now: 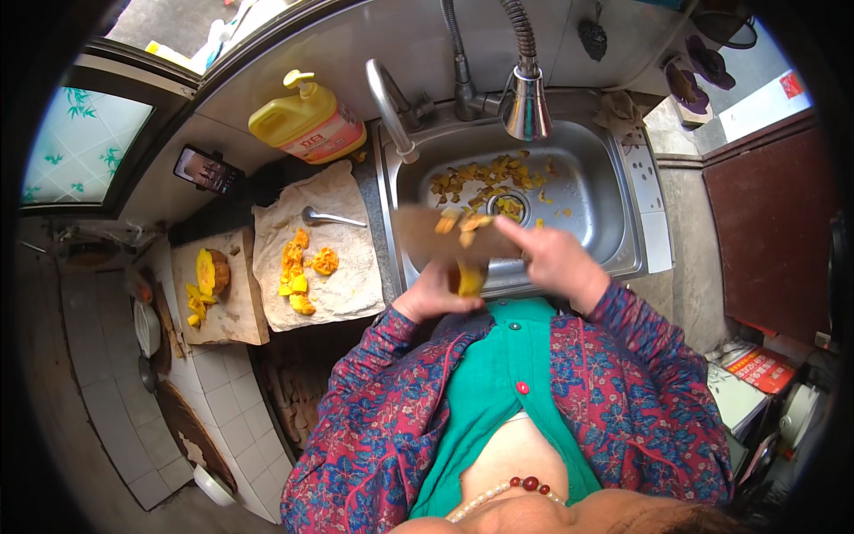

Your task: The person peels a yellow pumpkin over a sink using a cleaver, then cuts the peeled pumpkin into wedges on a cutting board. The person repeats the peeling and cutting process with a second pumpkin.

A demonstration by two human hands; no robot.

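Observation:
My right hand (562, 263) grips a cleaver, its broad blade (427, 239) blurred over the near edge of the sink. Bits of peel (466, 227) cling to the blade. Below it, my left hand (427, 294) holds a chunk of pumpkin (471, 280), partly hidden by the blade. Pumpkin peelings (490, 177) lie scattered over the floor of the stainless steel sink (590, 200), some in its drain (509, 208). To the left, yellow pumpkin pieces (293, 267) and stringy pulp (325, 261) rest on a pale cloth (347, 274), with a metal spoon (330, 217) behind them.
A cut pumpkin (213, 272) and small pieces sit on a wooden board (230, 314) at the far left. Behind the cloth stand a yellow detergent jug (310, 120) and a phone (207, 170). A curved faucet (387, 100) and a spray head (527, 110) overhang the sink.

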